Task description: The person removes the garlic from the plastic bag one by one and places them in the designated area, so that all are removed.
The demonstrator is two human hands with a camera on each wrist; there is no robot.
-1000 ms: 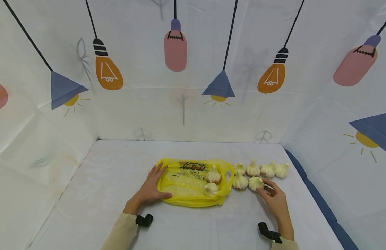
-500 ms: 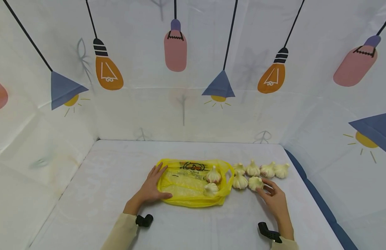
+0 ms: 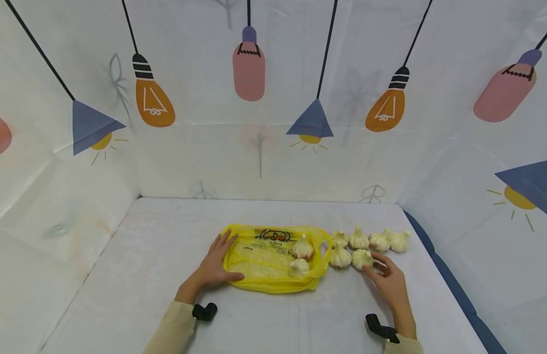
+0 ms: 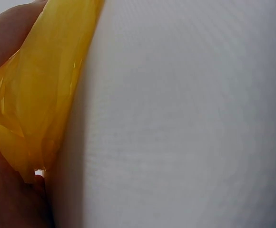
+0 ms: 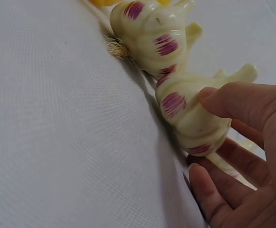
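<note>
Head view, lower right of centre: the right hand (image 3: 390, 284) pinches a pale, purple-streaked garlic bulb (image 3: 362, 259), probably light, firm and smooth, best gripped round its fat sides, while at lower centre the left hand (image 3: 215, 266) spreads on a thin yellow plastic bag (image 3: 262, 270).

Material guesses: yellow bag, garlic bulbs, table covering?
Yellow bag: thin plastic film, glossy and partly see-through, going by its crinkles and sheen.
Garlic bulbs: probably moulded plastic or foam, smooth satin finish; the purple streaks look painted on. The fibrous root tuft leaves real garlic possible.
Table covering: white, matt, likely woven cloth, since fine gridded texture shows; maybe textured vinyl.
</note>
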